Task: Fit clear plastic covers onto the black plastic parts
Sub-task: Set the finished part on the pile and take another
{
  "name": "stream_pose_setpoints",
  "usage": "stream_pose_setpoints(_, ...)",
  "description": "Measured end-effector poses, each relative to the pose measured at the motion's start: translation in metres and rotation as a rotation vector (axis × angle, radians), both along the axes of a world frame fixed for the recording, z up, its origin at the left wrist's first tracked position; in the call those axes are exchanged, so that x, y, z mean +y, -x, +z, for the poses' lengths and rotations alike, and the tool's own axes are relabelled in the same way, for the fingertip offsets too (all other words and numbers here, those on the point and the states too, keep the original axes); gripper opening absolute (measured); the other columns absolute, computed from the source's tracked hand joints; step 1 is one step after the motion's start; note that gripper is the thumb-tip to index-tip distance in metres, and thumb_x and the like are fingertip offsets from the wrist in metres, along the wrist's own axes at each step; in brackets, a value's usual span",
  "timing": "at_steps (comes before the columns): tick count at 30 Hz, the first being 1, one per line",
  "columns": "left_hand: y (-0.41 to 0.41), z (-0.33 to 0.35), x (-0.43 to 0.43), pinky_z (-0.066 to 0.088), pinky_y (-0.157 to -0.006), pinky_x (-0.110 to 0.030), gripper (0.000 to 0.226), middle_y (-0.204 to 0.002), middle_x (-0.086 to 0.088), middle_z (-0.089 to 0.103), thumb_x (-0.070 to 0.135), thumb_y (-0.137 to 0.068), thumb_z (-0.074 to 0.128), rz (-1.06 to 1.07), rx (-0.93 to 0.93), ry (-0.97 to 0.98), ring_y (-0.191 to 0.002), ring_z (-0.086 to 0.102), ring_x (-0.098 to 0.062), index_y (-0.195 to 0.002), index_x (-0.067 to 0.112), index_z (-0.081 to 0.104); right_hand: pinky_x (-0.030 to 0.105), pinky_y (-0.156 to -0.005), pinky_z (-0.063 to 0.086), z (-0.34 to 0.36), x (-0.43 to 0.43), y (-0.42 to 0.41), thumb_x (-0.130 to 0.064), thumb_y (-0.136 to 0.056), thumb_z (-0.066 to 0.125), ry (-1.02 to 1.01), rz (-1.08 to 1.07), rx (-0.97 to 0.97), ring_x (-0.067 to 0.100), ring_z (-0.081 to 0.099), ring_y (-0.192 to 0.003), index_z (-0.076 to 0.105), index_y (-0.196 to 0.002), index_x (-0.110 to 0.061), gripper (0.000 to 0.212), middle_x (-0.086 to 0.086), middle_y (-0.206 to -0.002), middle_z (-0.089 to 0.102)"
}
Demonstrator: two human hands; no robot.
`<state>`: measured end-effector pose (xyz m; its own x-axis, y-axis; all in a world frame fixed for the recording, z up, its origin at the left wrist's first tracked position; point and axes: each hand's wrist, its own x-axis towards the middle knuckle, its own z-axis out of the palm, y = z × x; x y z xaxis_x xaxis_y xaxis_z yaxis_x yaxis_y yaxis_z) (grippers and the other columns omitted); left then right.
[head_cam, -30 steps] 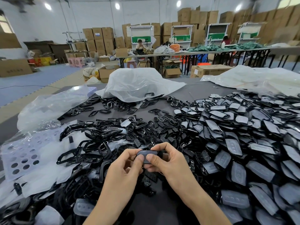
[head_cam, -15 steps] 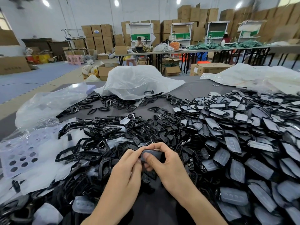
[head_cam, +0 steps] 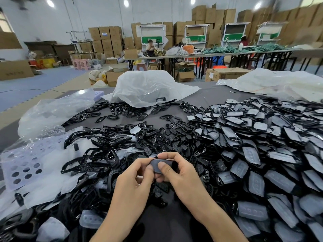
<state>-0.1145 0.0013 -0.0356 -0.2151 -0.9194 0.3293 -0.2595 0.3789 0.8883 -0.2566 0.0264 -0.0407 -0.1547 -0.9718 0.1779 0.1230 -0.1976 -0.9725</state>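
Note:
Both hands hold one black plastic part with a clear cover [head_cam: 156,164] just above the table, in the lower middle of the head view. My left hand [head_cam: 138,173] pinches its left end between thumb and fingers. My right hand [head_cam: 176,170] grips its right side, thumb pressing on the cover's top face. A heap of bare black frames and small black inserts [head_cam: 108,151] lies to the left and ahead. A large pile of covered parts [head_cam: 262,145] fills the right side. Loose clear covers [head_cam: 90,219] lie near the front left.
A grey table [head_cam: 206,96] carries everything. A white plastic bag [head_cam: 148,88] lies at the far middle, crumpled clear bags [head_cam: 52,112] at the left, more white plastic [head_cam: 279,82] at the far right. A perforated lilac sheet [head_cam: 22,168] lies under plastic at the left.
Both hands stay together on the same part and have shifted a little. My right thumb now presses further across the cover's top, and the left fingers have curled closer round its end.

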Motion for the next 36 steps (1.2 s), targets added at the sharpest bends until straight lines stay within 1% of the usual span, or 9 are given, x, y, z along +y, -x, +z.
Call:
stream_pose_setpoints(2,0.001,0.000,0.000,0.056,-0.075,-0.051,0.031,-0.081,0.007,0.073,0.013,-0.097,0.056,0.015,0.022,-0.020,-0.072,0.067,-0.025,-0.095,0.042,0.066,0.020,-0.070,0.057,0.001,-0.001,-0.001,-0.004,-0.097,0.061,-0.015,0.007,-0.066,0.016,0.073,-0.075,0.066,-0.107,-0.012,0.014,0.000,-0.093,0.077)
stream_pose_setpoints(6,0.002,0.002,0.000,0.053,-0.066,-0.042,0.031,-0.077,-0.002,0.066,0.012,-0.095,0.057,0.009,0.099,-0.034,-0.065,0.062,-0.026,-0.094,0.042,0.065,0.021,-0.068,0.056,0.002,-0.001,-0.001,-0.005,-0.096,0.063,-0.018,0.009,-0.144,0.018,0.072,-0.074,0.069,-0.104,-0.012,0.013,0.009,-0.092,0.077)
stream_pose_setpoints(13,0.000,0.008,0.000,0.047,-0.057,-0.013,0.019,-0.067,0.003,0.061,0.005,-0.095,0.060,-0.051,0.199,-0.054,-0.058,0.058,-0.006,-0.089,0.022,0.067,0.023,-0.069,0.056,0.004,-0.003,-0.001,-0.008,-0.100,0.055,-0.040,0.087,-0.341,0.020,0.070,-0.074,0.077,-0.098,-0.014,0.023,0.017,-0.095,0.075)
stream_pose_setpoints(17,-0.001,0.008,0.000,0.047,-0.059,-0.013,0.019,-0.066,0.002,0.059,0.005,-0.095,0.060,-0.060,0.187,-0.033,-0.059,0.058,-0.006,-0.089,0.022,0.067,0.024,-0.066,0.057,0.006,-0.003,-0.001,-0.005,-0.102,0.049,-0.070,0.101,-0.386,0.019,0.070,-0.071,0.077,-0.094,-0.014,0.030,0.017,-0.092,0.075)
stream_pose_setpoints(21,-0.001,0.006,0.000,0.049,-0.060,-0.017,0.029,-0.071,-0.005,0.062,0.007,-0.095,0.061,-0.069,0.155,-0.002,-0.062,0.059,-0.012,-0.088,0.034,0.068,0.024,-0.065,0.057,0.007,-0.003,-0.001,-0.006,-0.099,0.055,-0.103,0.097,-0.382,0.020,0.069,-0.070,0.070,-0.102,-0.008,0.015,0.016,-0.090,0.074)
stream_pose_setpoints(25,-0.001,0.000,-0.002,0.054,-0.069,-0.041,0.026,-0.075,-0.004,0.064,0.014,-0.093,0.062,-0.073,0.113,0.025,-0.072,0.060,-0.030,-0.094,0.040,0.069,0.025,-0.061,0.056,0.006,-0.003,-0.001,-0.004,-0.094,0.062,-0.135,0.080,-0.371,0.019,0.067,-0.064,0.063,-0.099,-0.008,0.006,0.013,-0.081,0.071)
stream_pose_setpoints(28,-0.002,-0.003,-0.001,0.057,-0.073,-0.051,0.022,-0.078,0.007,0.069,0.021,-0.094,0.061,-0.091,0.065,0.050,-0.073,0.065,-0.021,-0.099,0.040,0.069,0.025,-0.060,0.055,0.005,-0.003,0.000,-0.003,-0.091,0.066,-0.145,0.074,-0.348,0.019,0.066,-0.062,0.060,-0.093,-0.009,0.009,0.011,-0.076,0.069)
stream_pose_setpoints(32,-0.002,-0.004,-0.001,0.060,-0.080,-0.041,0.033,-0.095,0.009,0.072,0.016,-0.099,0.054,-0.108,0.007,0.113,-0.090,0.070,-0.014,-0.107,0.044,0.069,0.025,-0.062,0.055,0.002,-0.003,0.002,-0.004,-0.092,0.067,-0.151,0.098,-0.285,0.019,0.067,-0.066,0.060,-0.089,-0.010,0.010,0.007,-0.075,0.068)
stream_pose_setpoints(36,-0.004,-0.003,0.000,0.053,-0.077,-0.022,0.029,-0.094,0.010,0.064,0.029,-0.101,0.047,-0.117,-0.110,0.299,-0.090,0.066,-0.013,-0.119,0.041,0.065,0.024,-0.063,0.054,0.003,-0.002,0.002,-0.014,-0.082,0.074,-0.130,0.073,-0.201,0.019,0.068,-0.068,0.060,-0.087,-0.010,0.015,0.009,-0.077,0.070)
